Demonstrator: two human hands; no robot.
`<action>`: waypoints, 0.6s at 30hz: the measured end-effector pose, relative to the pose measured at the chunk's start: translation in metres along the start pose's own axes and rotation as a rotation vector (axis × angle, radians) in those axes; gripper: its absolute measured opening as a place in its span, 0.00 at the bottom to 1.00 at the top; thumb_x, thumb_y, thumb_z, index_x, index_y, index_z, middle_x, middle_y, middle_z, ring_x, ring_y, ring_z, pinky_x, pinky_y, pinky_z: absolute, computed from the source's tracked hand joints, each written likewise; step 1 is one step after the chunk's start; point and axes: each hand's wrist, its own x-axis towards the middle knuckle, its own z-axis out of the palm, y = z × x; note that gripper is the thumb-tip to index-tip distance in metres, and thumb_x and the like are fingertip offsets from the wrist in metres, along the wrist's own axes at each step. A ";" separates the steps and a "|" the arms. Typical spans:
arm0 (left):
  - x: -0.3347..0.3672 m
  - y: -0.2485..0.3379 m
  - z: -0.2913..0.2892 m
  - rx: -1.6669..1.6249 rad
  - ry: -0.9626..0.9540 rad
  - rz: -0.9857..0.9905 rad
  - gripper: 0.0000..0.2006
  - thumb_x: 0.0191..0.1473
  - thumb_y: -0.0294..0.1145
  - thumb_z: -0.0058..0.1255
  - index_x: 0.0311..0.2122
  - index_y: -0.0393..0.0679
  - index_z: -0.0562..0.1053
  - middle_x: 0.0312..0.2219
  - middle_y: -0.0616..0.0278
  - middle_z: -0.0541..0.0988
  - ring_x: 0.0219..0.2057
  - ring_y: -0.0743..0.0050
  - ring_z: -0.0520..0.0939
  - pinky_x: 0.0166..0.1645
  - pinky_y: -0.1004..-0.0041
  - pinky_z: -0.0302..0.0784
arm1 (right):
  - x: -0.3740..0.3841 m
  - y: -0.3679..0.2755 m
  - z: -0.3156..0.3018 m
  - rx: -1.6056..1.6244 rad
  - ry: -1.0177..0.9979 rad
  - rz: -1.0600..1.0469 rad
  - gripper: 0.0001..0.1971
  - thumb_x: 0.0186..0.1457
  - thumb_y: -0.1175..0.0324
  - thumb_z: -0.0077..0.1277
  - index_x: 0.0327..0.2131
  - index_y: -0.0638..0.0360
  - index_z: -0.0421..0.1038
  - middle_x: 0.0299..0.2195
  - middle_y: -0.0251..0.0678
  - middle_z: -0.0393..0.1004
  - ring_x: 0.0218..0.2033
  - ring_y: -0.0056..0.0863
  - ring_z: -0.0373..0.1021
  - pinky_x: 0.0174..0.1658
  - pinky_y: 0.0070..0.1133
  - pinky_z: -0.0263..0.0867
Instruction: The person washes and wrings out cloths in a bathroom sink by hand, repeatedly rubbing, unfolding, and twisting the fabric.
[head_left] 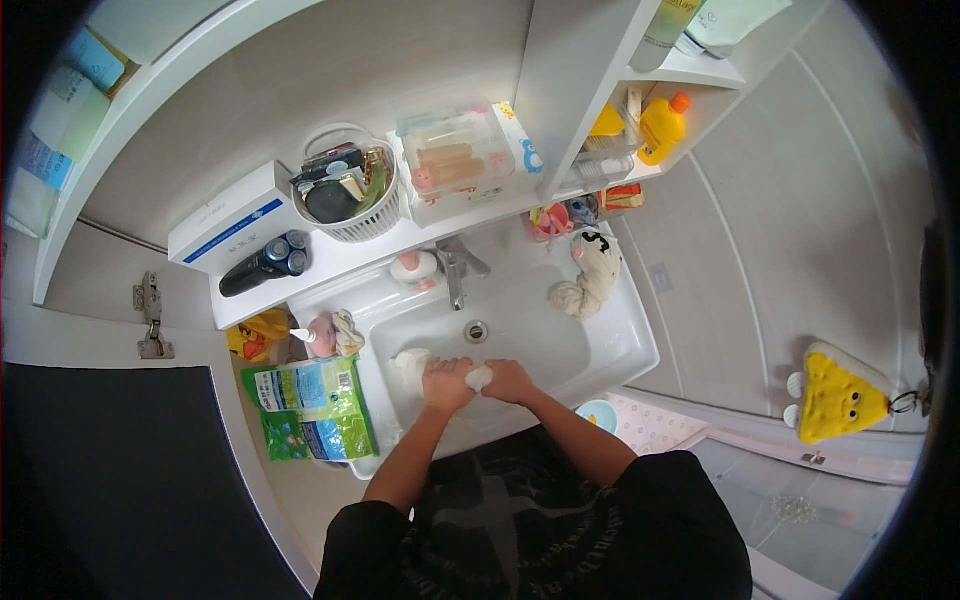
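Observation:
Over the near side of the white sink [540,400], my left hand [447,386] and my right hand [508,382] are both closed on a wet-looking white cloth [480,378]. A twisted, bunched stretch of it shows between my fists. Past my left hand, a loose white end [410,364] hangs over the basin; whether it is a sock or a small towel I cannot tell. Behind my hands are the drain [476,331] and the metal faucet [456,275]. A cream cloth with black marks [594,275] lies crumpled on the sink's right side.
A soap dispenser [413,267] stands beside the faucet. Left of the sink are a green-and-blue plastic packet [315,405] and a pink bottle [320,338]. The shelf behind bears an electric shaver [265,263], a white basket [362,226] and a clear box [455,150].

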 end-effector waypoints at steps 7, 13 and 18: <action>0.002 -0.021 -0.023 -0.025 0.110 -0.051 0.17 0.36 0.35 0.62 0.36 0.55 0.75 0.30 0.71 0.81 0.35 0.73 0.82 0.58 0.60 0.61 | -0.008 -0.030 -0.011 0.382 0.097 -0.097 0.17 0.37 0.65 0.60 0.32 0.63 0.73 0.27 0.43 0.76 0.30 0.42 0.73 0.36 0.30 0.69; 0.016 -0.018 -0.042 -0.031 0.308 -0.003 0.17 0.36 0.33 0.61 0.37 0.53 0.76 0.28 0.71 0.79 0.34 0.73 0.80 0.56 0.61 0.62 | -0.030 -0.063 -0.034 1.239 -0.299 0.240 0.12 0.41 0.76 0.54 0.34 0.63 0.69 0.23 0.33 0.68 0.21 0.22 0.65 0.20 0.20 0.58; 0.029 -0.021 -0.055 0.000 0.380 -0.009 0.18 0.36 0.34 0.62 0.38 0.50 0.75 0.30 0.69 0.79 0.37 0.69 0.80 0.56 0.60 0.62 | -0.037 -0.064 -0.008 1.873 -0.675 0.275 0.07 0.45 0.75 0.48 0.31 0.59 0.67 0.20 0.31 0.63 0.17 0.21 0.58 0.17 0.19 0.52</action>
